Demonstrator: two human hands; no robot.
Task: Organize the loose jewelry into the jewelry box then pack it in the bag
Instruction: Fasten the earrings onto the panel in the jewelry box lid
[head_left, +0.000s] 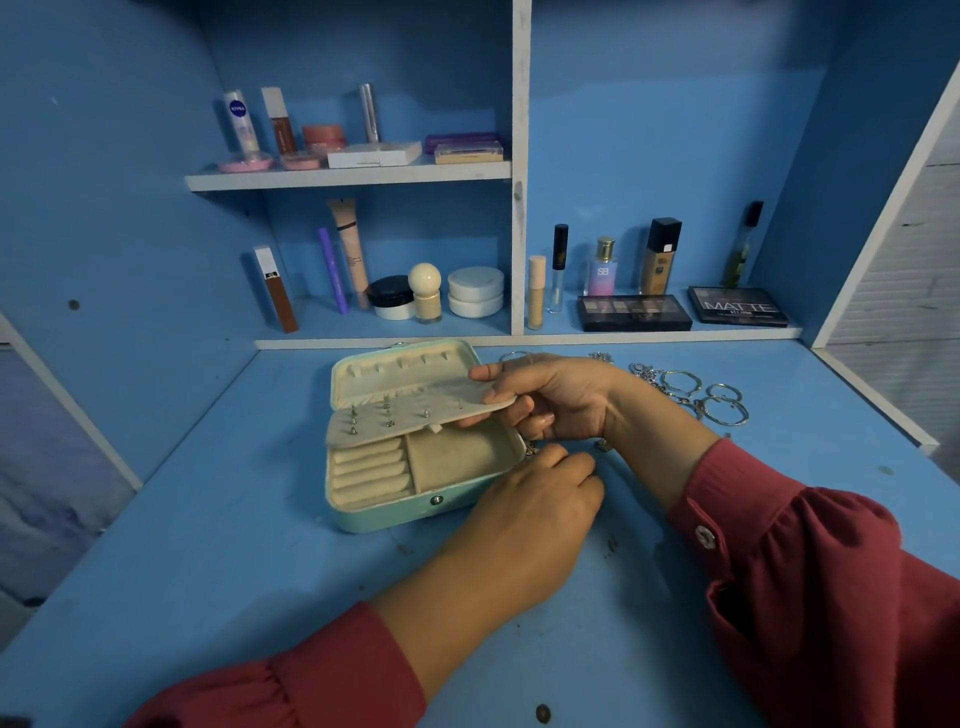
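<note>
Two hands work at a mint jewelry box (384, 514) that lies open on the blue desk (208, 519). The right hand (556, 400) reaches in from the right and pinches the edge of the cream earring panel (415, 415), holding it lifted above the tray; several small studs (387, 415) sit pinned in that panel. The left hand (535, 514) rests lower, just below the right one, against the box's right front corner, fingers curled down at the desk; whether it holds anything I cannot tell. Beyond the right wrist, further right, loose silver hoops and chains (696, 395) lie in a cluster on the desk. Behind both hands, shelves carry cosmetics (415, 296).
</note>
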